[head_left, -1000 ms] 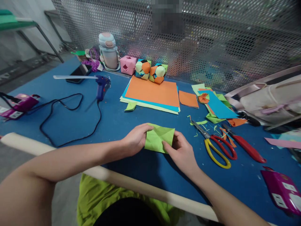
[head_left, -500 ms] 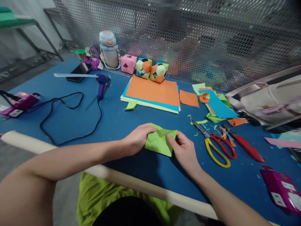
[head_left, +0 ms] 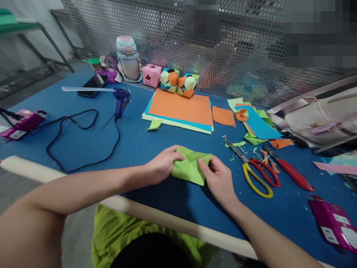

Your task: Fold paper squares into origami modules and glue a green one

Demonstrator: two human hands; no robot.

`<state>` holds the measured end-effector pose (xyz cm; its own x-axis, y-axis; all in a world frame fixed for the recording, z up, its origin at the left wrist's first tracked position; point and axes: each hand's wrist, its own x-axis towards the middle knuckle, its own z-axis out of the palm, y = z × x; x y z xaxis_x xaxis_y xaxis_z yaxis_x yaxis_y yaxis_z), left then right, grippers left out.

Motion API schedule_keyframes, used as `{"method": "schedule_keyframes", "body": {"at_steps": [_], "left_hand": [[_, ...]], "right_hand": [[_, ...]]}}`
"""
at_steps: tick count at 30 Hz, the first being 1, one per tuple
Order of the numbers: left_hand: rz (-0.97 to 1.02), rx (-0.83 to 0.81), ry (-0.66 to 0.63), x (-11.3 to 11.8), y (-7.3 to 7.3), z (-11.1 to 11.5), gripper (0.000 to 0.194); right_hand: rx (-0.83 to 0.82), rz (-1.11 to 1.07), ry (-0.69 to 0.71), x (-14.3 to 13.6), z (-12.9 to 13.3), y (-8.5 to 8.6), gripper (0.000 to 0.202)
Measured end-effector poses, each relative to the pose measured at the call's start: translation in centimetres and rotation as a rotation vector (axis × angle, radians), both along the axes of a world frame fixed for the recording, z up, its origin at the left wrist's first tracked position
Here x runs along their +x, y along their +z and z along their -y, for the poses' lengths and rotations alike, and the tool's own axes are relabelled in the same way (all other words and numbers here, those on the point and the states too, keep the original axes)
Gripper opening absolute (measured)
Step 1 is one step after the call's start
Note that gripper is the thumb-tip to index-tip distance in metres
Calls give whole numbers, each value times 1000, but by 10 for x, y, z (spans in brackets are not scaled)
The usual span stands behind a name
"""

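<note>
A creased, light green square of paper (head_left: 189,169) is held up over the blue table, near its front edge. My left hand (head_left: 163,163) pinches its left side, thumb on top. On the right side, my right hand (head_left: 217,173) grips it between thumb and fingers, the fingers partly hidden behind the sheet. Right of my right hand lie scissors (head_left: 258,178) with one red and one yellow handle, and a red-handled cutter (head_left: 295,175). Beyond the paper, a small folded green piece (head_left: 154,124) lies by a stack of coloured sheets (head_left: 181,108).
Folded paper cubes (head_left: 152,75) and a bottle (head_left: 128,59) stand at the back against a perforated metal panel (head_left: 240,48). A blue glue gun (head_left: 120,102) with its looped cord lies left. Orange squares (head_left: 224,116), paper scraps (head_left: 259,123) and a purple power strip (head_left: 333,223) are right.
The green paper has flattened out slightly between my hands, its upper edge now straighter. Both hands keep their hold in nearly the same place.
</note>
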<state>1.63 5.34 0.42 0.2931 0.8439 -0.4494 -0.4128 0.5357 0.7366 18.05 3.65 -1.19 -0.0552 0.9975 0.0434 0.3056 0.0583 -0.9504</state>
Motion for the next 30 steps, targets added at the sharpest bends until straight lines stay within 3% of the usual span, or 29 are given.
{"method": "schedule_keyframes", "body": {"at_steps": [5, 12, 20, 26, 30], "left_hand": [[85, -3, -53, 1, 0, -1, 15], [-45, 127, -124, -1, -2, 5, 33], [-126, 168, -133, -1, -3, 6, 20], [-162, 150, -71, 0, 0, 5, 19], [-193, 172, -105, -1, 1, 5, 18]], "right_hand": [[11, -15, -29, 1, 0, -1, 21], [15, -32, -21, 0, 2, 1, 20], [37, -53, 32, 0, 5, 0, 19], [72, -14, 31, 1, 4, 4, 20], [40, -14, 16, 1, 3, 5, 22]]}}
